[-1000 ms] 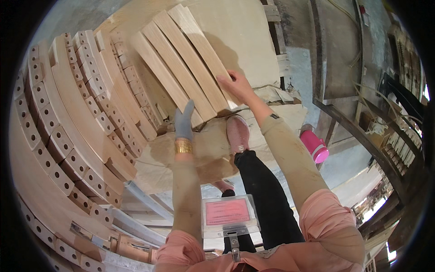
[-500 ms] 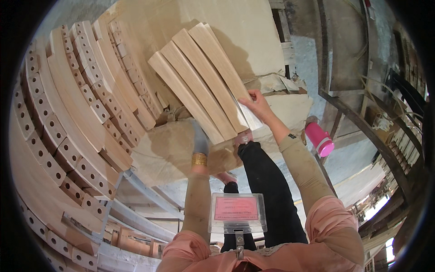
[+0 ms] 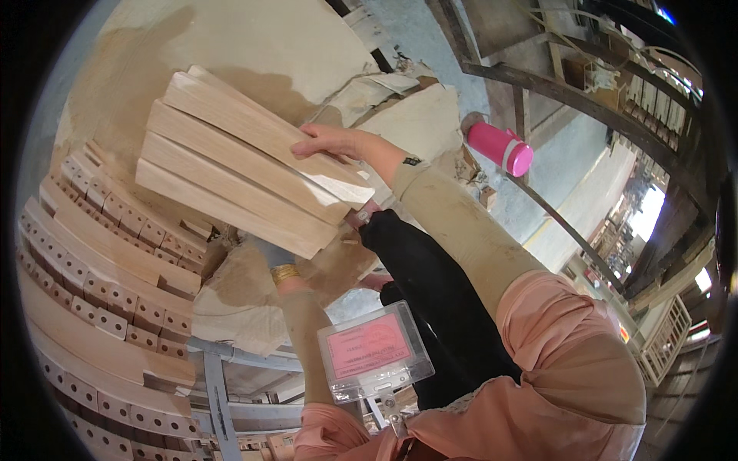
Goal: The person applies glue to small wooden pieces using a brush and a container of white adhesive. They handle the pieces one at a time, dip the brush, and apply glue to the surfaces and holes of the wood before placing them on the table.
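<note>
Several long, pale wooden pieces (image 3: 231, 165) lie side by side in front of me, slanting from upper left to lower right. My right hand (image 3: 327, 142) grips the far edge of this row, its thumb on the top face and its other fingers mostly hidden over the side. My left hand (image 3: 270, 252), in a grey-blue covering with a gold band at the wrist, reaches in at the near edge. The wood hides its fingers, so its grip cannot be made out. One of my feet shows at the lower right end of the pieces.
Stacked curved wooden parts with drilled holes (image 3: 115, 296) fill the left side. Brown sheeting (image 3: 323, 42) covers the surface beneath, torn near my right hand. A pink flask (image 3: 496, 146) stands at right by a dark metal frame (image 3: 569, 88). A badge (image 3: 377, 349) hangs before me.
My view has turned, so the wooden pieces appear further left and lie flatter across the picture. My right hand has shifted up along their edge. The left is now more covered by the wood.
</note>
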The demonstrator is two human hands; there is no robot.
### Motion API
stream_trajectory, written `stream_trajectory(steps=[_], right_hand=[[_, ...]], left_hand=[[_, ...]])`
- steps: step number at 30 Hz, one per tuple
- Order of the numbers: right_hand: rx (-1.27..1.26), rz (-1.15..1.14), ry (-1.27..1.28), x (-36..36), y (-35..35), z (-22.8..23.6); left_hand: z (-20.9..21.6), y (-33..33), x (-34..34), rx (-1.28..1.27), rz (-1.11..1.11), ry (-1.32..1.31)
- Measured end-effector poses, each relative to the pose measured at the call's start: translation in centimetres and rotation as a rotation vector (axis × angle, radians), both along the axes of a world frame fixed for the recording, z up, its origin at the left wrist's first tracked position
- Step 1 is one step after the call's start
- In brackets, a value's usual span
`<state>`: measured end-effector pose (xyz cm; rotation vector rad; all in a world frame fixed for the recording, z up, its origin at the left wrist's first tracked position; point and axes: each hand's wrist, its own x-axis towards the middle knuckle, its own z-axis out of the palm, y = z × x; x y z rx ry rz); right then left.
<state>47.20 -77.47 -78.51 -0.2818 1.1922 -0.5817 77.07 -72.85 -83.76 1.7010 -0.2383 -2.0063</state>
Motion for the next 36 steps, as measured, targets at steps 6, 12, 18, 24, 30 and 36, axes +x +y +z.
stream_trajectory(steps=[6,12,18,24,30,36], right_hand=[[0.104,-0.134,-0.154,0.2,0.9,1.8],[-0.074,-0.259,0.101,1.8,1.0,3.8],[-0.068,-0.203,0.144,2.5,2.1,8.4],[-0.160,-0.160,0.168,3.1,6.6,16.7],[-0.232,-0.384,0.063,5.6,13.3,27.5],[-0.345,-0.514,-0.022,10.6,24.3,41.0]], left_hand=[[0.9,1.0,0.0,0.122,0.046,-0.025],[6.4,5.2,3.1,0.155,0.008,-0.141],[15.8,12.8,8.1,0.225,-0.068,-0.286],[25.9,16.4,12.0,0.281,-0.192,-0.363],[32.9,16.8,13.5,0.192,-0.343,-0.325],[40.0,17.0,12.4,-0.047,-0.549,-0.186]])
